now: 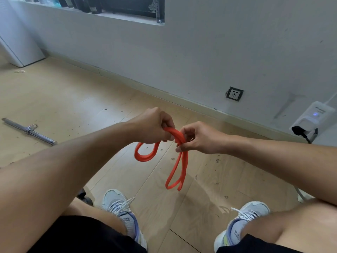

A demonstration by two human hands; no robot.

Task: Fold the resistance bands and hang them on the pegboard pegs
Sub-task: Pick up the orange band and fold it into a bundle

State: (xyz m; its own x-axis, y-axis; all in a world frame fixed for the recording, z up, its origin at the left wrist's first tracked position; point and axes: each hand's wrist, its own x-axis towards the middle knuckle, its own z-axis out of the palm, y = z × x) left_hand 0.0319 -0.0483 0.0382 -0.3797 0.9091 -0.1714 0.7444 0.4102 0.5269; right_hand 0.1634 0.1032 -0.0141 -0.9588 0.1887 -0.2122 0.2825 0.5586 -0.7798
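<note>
Seated, head view. Orange resistance band [179, 161] held in the air above the wooden floor [73, 106], between the knees. Left hand [153, 126]: fingers curled round the bend at the top, a short loop hanging below it. Right hand [198, 137]: fingers pinch the doubled strands just beside the left. Long axis of the free length runs down and toward the body from the right-hand pinch, ends dangling clear of the floor. Judgement: folding in progress; right hand is nearer the hanging length. Pegboard not in view.
</note>
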